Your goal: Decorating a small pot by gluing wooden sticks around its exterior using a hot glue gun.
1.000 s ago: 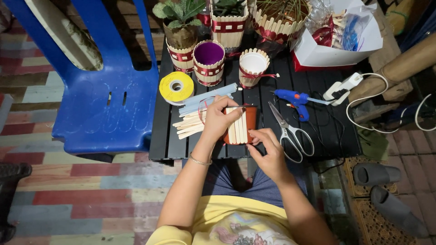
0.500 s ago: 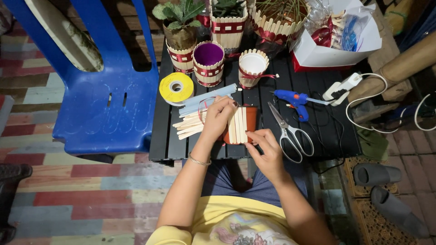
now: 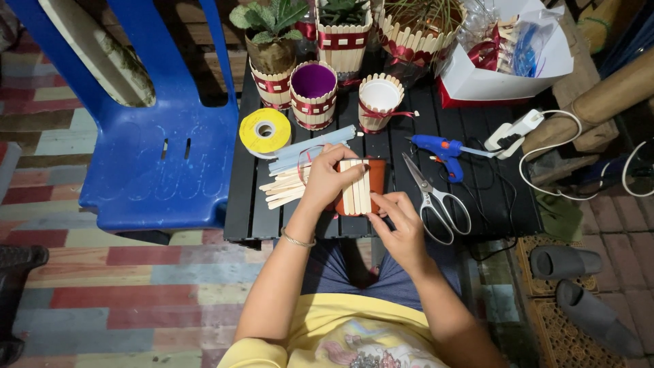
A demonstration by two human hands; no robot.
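A blue plastic chair (image 3: 157, 150) fills the left of the frame, beside the black slatted table (image 3: 477, 204) at centre. On that table your left hand (image 3: 330, 178) grips a brown pot (image 3: 376, 178) partly clad in pale craft sticks (image 3: 356, 191), just below the middle. Your right hand (image 3: 398, 221) pinches the pot's lower edge. Scissors (image 3: 432, 197) lie just right of the pot, a blue glue gun (image 3: 439, 150) above them. A yellow ribbon roll (image 3: 264, 131) sits upper left, with loose sticks (image 3: 283, 189) touching your left hand.
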